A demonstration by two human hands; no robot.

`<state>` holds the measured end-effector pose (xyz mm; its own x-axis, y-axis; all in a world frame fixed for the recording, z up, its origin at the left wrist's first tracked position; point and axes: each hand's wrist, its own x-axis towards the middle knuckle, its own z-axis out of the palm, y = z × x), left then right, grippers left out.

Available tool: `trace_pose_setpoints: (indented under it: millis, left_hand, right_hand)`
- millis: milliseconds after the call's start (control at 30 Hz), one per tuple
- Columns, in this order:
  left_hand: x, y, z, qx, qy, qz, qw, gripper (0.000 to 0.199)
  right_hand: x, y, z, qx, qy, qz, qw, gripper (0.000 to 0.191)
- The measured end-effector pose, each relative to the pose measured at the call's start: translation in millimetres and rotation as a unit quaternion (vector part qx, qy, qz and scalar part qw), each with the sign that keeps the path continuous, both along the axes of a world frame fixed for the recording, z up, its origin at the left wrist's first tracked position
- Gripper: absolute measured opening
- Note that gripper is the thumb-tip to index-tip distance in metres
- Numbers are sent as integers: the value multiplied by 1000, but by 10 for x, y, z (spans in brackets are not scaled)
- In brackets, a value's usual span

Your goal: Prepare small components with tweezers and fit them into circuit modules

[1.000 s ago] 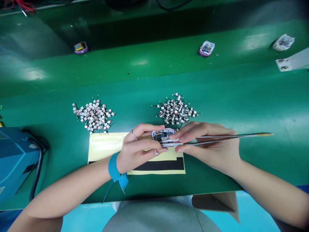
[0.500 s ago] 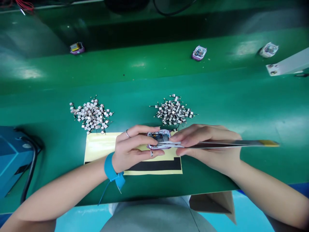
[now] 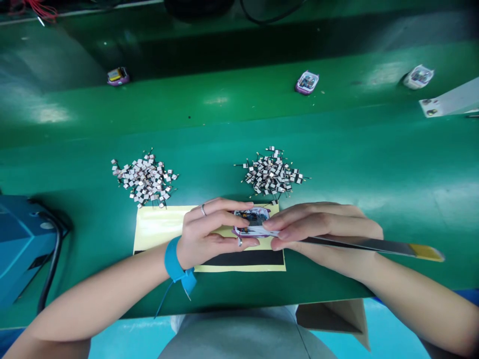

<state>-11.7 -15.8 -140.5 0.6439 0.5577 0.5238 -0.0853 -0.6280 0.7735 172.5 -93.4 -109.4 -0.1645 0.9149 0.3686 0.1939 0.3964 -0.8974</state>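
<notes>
From the head view, the left hand [image 3: 211, 232] grips a small purple-framed circuit board [image 3: 252, 222] between curled fingers and thumb, above a yellow adhesive sheet [image 3: 160, 234]. The right hand [image 3: 322, 229] pinches long steel tweezers [image 3: 359, 244], which come in from the right, their tips at the board's lower edge; the board's long axis lies crosswise, nearer the left hand.

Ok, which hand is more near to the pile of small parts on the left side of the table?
The left hand is nearer: it sits below and to the right of the pile, not touching it. The right hand is much farther right, also below it.
</notes>
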Motion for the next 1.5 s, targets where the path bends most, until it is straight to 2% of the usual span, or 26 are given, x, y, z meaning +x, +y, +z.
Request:
trace_pose_setpoints:
  millis: [133,267,467,600,833,1000,1233,1500]
  left_hand:
    - [-1,0,-1,3,-6,-8,1000,19]
    - [-10,-5,4,-2,-4,-3,1000,20]
    - [-23,-14,-3,-17,-11,-1,1000,33]
    - [-27,-21,-9,-19,-11,6,1000,34]
    - [-29,-24,-11,-14,-23,5,1000,35]
    - [-32,-28,-11,-10,-27,8,1000,32]
    - [-34,-25,-5,-20,-14,5,1000,33]
    - [-44,-27,-3,6,-15,11,1000,35]
  right_hand:
    - [18,-2,15,15,-19,18,1000,22]
    - [7,-7,10,3,-6,13,1000,21]
    - [-21,-12,-11,13,15,-1,1000,15]
    - [-23,-14,-41,13,29,2,999,20]
    - [-51,13,-1,19,35,-6,999,14]
    - [-59,14,-17,16,49,-11,999,17]
    - [-36,5,-84,13,67,15,998,22]
    - [-55,4,-80,11,73,3,997,25]
